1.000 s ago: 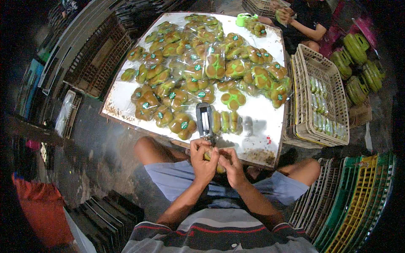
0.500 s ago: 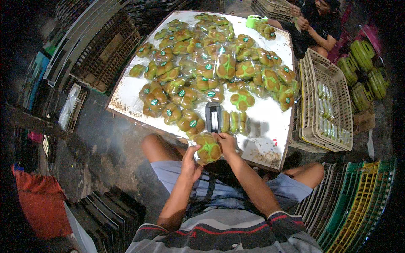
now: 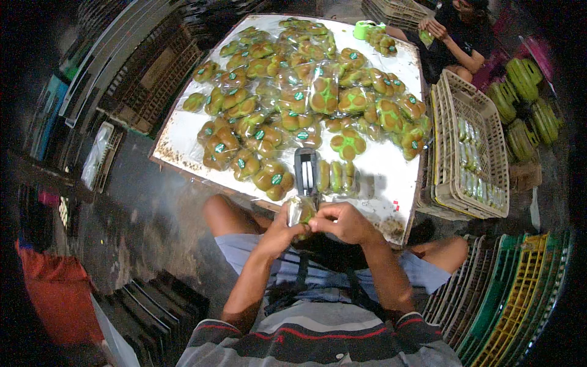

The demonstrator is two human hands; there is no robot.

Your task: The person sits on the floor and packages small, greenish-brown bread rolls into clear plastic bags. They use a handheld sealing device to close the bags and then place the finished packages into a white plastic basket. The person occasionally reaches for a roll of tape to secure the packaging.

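Observation:
A clear-bagged bread [image 3: 299, 209], brown with green topping, is tilted up at the table's near edge. My left hand [image 3: 278, 235] is closed around its left side. My right hand [image 3: 347, 222] has thumb and finger pinched together on the near side of the bag, close to the left thumb; what lies between those fingertips is too small to make out. Just beyond the bread stands a dark tape dispenser [image 3: 306, 171] with a pale roll. Right of it, several narrow green-and-brown bread pieces [image 3: 335, 177] sit side by side in clear wrap.
Many bagged breads [image 3: 293, 98] with round green stickers cover the white table [image 3: 183, 137]. A beige crate [image 3: 474, 147] of wrapped goods stands right of it. Another person [image 3: 458, 43] sits at the far right, near a green tape roll [image 3: 365, 29]. Coloured crates [image 3: 507, 300] stand at lower right.
The bread has turned from lying face up to tilted nearly edge-on. My right hand has moved from beside the dispenser down to the bag's near side, meeting my left hand.

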